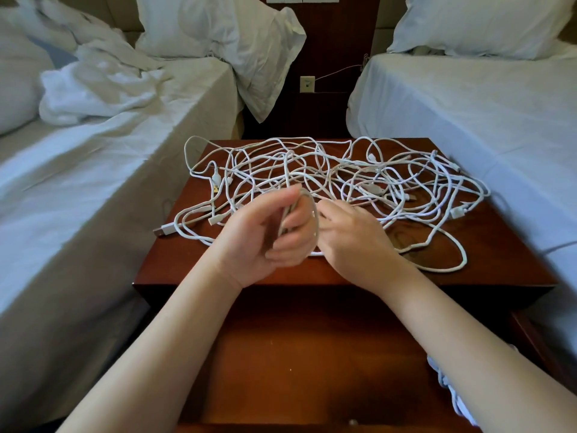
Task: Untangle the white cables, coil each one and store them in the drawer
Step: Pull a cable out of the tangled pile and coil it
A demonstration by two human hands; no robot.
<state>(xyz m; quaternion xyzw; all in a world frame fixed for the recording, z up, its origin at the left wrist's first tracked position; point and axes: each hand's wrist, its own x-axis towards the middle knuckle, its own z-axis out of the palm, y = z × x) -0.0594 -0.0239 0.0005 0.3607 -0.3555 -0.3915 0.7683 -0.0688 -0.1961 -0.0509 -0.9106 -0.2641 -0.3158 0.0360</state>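
Item: nightstand with wooden tabletop (187,260), bearing a loose tangle of white cables (343,170) spread over most of its surface beyond and to both sides of the hands. One large loop lies just right of the right hand, near the front edge. A USB plug (162,230) sticks out at the tabletop's edge well left of the left hand. Left hand (268,235): raised over the near part of the tabletop, palm turned inward, fingers curled round a small coil (314,214) of white cable. Right hand (352,239): back uppermost, just beside the left, its curled fingers closed on the coil's right side. The fingertips are blurred. The hands are together, both on the coil. Container: drawer (312,354), pulled open below the hands and under both forearms. Its wooden floor shows between the forearms, its knob (352,421) sits at the near edge. Contents: a pale blue-white thing (443,373) shows beneath the right forearm; what it is, and whether it lies inside the drawer, cannot be told. Surroundings: a rumpled bed (78,182) left of the left hand, a smooth-sheeted bed (468,104) right of the right hand, and a wall socket (307,84) on the dark panel beyond the tangle.
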